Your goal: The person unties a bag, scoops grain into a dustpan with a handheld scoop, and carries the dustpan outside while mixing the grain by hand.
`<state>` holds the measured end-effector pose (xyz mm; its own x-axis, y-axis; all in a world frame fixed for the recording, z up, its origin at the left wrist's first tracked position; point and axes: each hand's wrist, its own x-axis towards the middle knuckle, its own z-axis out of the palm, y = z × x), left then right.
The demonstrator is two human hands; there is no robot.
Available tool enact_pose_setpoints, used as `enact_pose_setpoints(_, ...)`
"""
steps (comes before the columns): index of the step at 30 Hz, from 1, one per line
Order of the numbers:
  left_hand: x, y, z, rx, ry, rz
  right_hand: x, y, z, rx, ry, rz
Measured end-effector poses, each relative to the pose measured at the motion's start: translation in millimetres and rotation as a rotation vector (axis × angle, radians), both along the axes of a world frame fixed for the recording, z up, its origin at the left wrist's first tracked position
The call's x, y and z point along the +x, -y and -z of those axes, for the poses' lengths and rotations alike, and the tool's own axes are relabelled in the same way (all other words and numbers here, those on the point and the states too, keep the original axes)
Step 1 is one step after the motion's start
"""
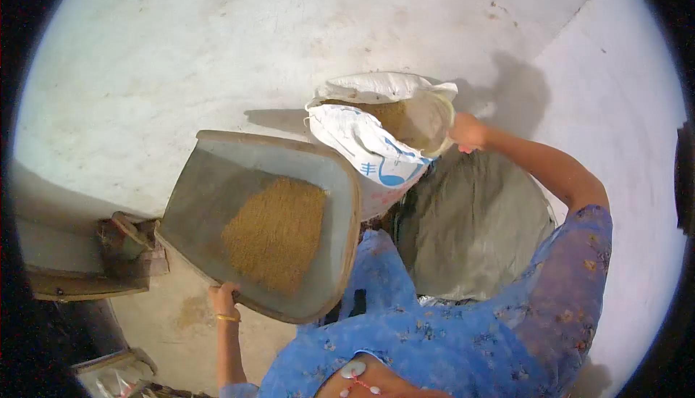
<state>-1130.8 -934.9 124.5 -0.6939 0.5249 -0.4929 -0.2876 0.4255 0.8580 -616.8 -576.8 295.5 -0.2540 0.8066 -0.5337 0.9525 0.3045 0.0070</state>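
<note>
My left hand [224, 300] is closed on the lower rim of a large grey winnowing pan [199, 181] with a brown edge. A heap of brown grain [279, 231] lies in the pan, which is held beside a white woven sack [344, 126] with blue print. The sack's mouth is open and brown grain shows inside. My right hand [467, 133] is closed on the rim of a pale bowl [427, 115], tilted in the sack's mouth. How much the bowl holds is hard to make out.
Behind the sack is a pale wall [217, 50]. A dull green-grey sack or cover [470, 224] stands close to my legs on the right. At the left are a wooden-edged piece [87, 282] and small clutter near the floor [188, 318].
</note>
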Motion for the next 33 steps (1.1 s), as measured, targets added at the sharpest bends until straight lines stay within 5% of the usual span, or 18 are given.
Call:
enact_pose_setpoints(2,1,2,5,-0.025,-0.026,-0.063,-10,8,-15,-0.244,-0.508,0.728)
enact_pose_setpoints(5,12,-7,-21,-0.052,-0.006,-0.069,-28,9,13,-0.304,-0.803,0.848)
enact_pose_setpoints(9,15,-18,-29,-0.038,-0.035,-0.042,-47,11,87,-0.105,-0.771,0.925)
enact_pose_setpoints(11,18,-14,-31,-0.057,-0.079,-0.071,-18,27,129,-0.135,-1.110,0.880)
enact_pose_setpoints(13,23,-20,-42,-0.047,-0.056,-0.038,-35,28,159,0.055,-1.171,0.965)
enact_pose_setpoints(15,19,-13,-37,-0.043,-0.068,-0.045,-37,26,195,0.089,-1.309,0.774)
enact_pose_setpoints(21,12,-6,-23,-0.082,-0.170,-0.015,-40,26,199,0.069,-1.589,0.632)
enact_pose_setpoints(26,13,-11,-33,-0.151,-0.236,0.107,-105,12,187,-0.034,-1.402,0.775)
enact_pose_setpoints(29,6,6,-13,-0.120,-0.482,0.239,-95,15,185,-0.136,-1.554,0.831)
enact_pose_setpoints(31,27,-16,-47,-0.063,-0.083,0.036,-85,29,171,-0.204,-1.712,0.942)
enact_pose_setpoints(33,14,-14,-40,-0.054,-0.066,0.084,-73,49,145,-0.134,-1.701,1.003)
